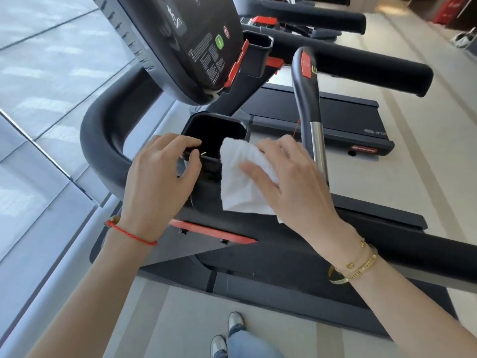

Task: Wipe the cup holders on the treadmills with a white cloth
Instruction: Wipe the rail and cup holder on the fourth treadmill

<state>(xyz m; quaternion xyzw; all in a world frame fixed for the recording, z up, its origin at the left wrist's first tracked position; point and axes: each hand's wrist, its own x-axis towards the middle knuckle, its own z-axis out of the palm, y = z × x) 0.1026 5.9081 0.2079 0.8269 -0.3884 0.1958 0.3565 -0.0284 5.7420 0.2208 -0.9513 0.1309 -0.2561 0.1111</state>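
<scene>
A black cup holder [206, 125] sits below the treadmill console, open at the top. My left hand [157, 177] grips its near left rim, fingers curled over the edge. A white cloth [240, 187] drapes over the holder's right rim and hangs down its outer side. My right hand [291, 182] lies on the cloth with fingers spread and holds it against the holder. A second cup holder [258, 45] shows on the far side of the console.
The black console [185, 34] hangs above the holder. A curved black handrail [103, 130] bends at the left. An upright grip bar with a red button [307, 99] stands right of my right hand. A long side rail [413, 254] and more treadmills [322, 117] lie beyond.
</scene>
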